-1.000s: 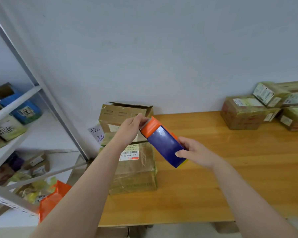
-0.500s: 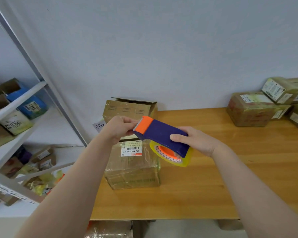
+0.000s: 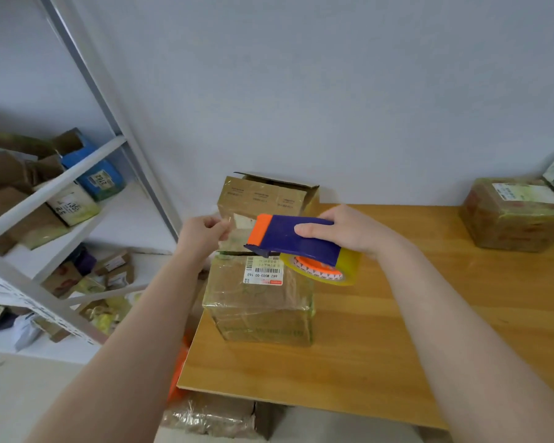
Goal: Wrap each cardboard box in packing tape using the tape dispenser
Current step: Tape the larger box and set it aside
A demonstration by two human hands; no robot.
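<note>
On the box, label reads "642 M003-00 163".

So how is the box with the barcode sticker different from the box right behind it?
The front box is closed; the back box has a top flap standing open. The front box has a white barcode sticker on top; the back box shows only small print on its side. The front box is nearer; the back box stands by the wall. Both are brown cardboard.

Plain pale wall behind. Wooden worktop stands against it. White metal shelving at left. Light grey floor below.
</note>
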